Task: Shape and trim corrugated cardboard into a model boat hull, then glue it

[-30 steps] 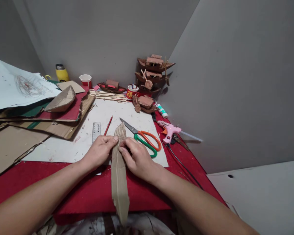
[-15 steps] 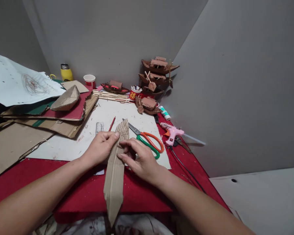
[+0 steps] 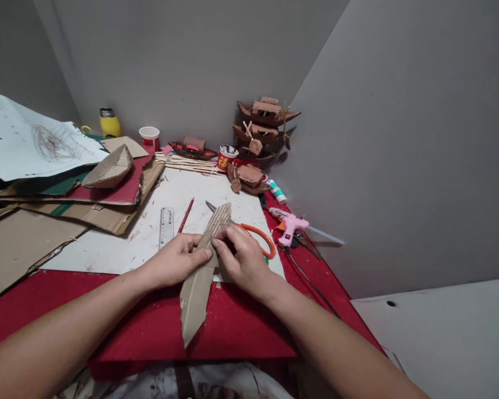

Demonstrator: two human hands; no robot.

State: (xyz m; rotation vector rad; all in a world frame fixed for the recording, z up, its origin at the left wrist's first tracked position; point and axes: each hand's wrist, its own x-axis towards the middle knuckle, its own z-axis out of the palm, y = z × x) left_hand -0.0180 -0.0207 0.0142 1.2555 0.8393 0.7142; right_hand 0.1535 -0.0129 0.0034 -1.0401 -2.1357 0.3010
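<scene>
A long cardboard strip [image 3: 196, 303] with pointed ends slants over the front of the table, its ridged corrugation bared at the far end. My left hand [image 3: 177, 259] is closed on its left edge, thumb lying on top. At the right edge, my right hand [image 3: 244, 259] pinches the cardboard between thumb and fingers. Behind the right hand lie scissors [image 3: 261, 235] with orange and green handles, partly covered by the hand and strip. A red pencil [image 3: 186, 215] and a clear ruler [image 3: 166, 226] rest beyond my left hand.
Stacked cardboard [image 3: 108, 217] with a small cardboard hull [image 3: 108, 169] on top fills the left. Model boats [image 3: 268, 113] stand at the back right, near a paper cup [image 3: 227, 159] and thin sticks [image 3: 187, 163]. A pink glue gun [image 3: 290, 224] with its cable lies at the right edge.
The strip has tilted, its far end swinging right and its near end lifting away from me. My right hand has moved slightly up along the edge, and its fingers have closed in.
</scene>
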